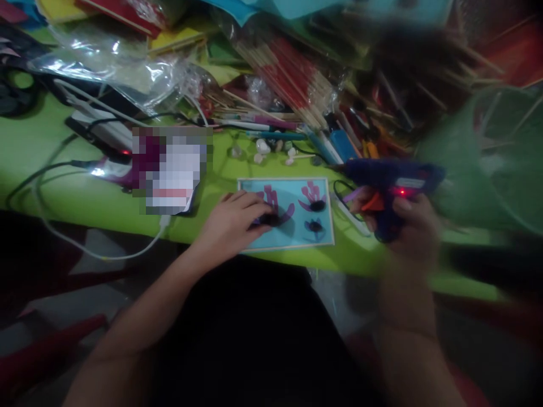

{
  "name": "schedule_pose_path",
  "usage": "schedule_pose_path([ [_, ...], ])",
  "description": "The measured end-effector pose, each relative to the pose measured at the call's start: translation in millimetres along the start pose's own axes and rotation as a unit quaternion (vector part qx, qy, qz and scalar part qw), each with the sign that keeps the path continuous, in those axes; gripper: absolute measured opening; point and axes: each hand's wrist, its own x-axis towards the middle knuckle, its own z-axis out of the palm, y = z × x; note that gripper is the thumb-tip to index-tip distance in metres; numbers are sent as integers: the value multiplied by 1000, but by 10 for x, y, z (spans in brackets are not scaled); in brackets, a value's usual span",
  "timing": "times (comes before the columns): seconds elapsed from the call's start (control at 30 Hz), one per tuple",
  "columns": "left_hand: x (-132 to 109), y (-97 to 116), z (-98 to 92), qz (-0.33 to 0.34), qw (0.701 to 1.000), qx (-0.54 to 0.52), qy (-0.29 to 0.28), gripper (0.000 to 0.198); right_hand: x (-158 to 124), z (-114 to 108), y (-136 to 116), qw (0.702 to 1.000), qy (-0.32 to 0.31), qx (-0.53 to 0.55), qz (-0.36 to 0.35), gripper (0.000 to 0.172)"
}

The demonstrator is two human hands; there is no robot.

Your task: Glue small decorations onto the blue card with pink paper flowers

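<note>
A light-blue board (292, 236) with a pale frame lies near the table's front edge. Purple cut-out shapes (311, 189) are on it, and a dark, stone-like lump (317, 206) sits at the upper right one. Below that, another dark lump (314, 226) rests on a blue shape. My left hand (233, 220) lies over the board's left side, fingertips and thumb closed around a dark stone (268, 219), mostly hidden. To the right of the board, my right hand (413, 223) grips a blue glue gun (382, 175) with an orange trigger and a lit red light. Its nozzle points left.
Pale stones (263, 147) lie behind the board. A phone (178, 175) with a white cable and a lit purple device (114, 169) stand at the left. Sticks (275, 68), pens and plastic wrap crowd the back. A green translucent container (479, 147) is at the right.
</note>
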Motion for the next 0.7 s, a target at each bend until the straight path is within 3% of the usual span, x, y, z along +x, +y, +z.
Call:
schedule_pose_path([
  [0.17, -6, 9, 1, 6, 1000, -19, -3, 26, -44, 39, -4, 1000, -17, 17, 11, 26],
  [0.3, -4, -22, 1, -55, 983, -170, 45, 26, -50, 83, -8, 998, -47, 34, 30, 29],
  [0.37, -3, -30, 8, -111, 940, -313, 77, 32, -66, 106, -10, 997, -53, 41, 38, 29],
  [0.5, 45, 23, 34, -174, 797, -564, 129, 36, -112, 147, -10, 995, -48, 47, 68, 23],
  [0.6, 124, 110, 49, -194, 706, -663, 157, 33, -129, 182, -1, 994, -52, 41, 86, 24],
  [0.7, 192, 189, 64, -196, 643, -725, 151, 30, -125, 212, 27, 994, -58, 33, 92, 28],
])
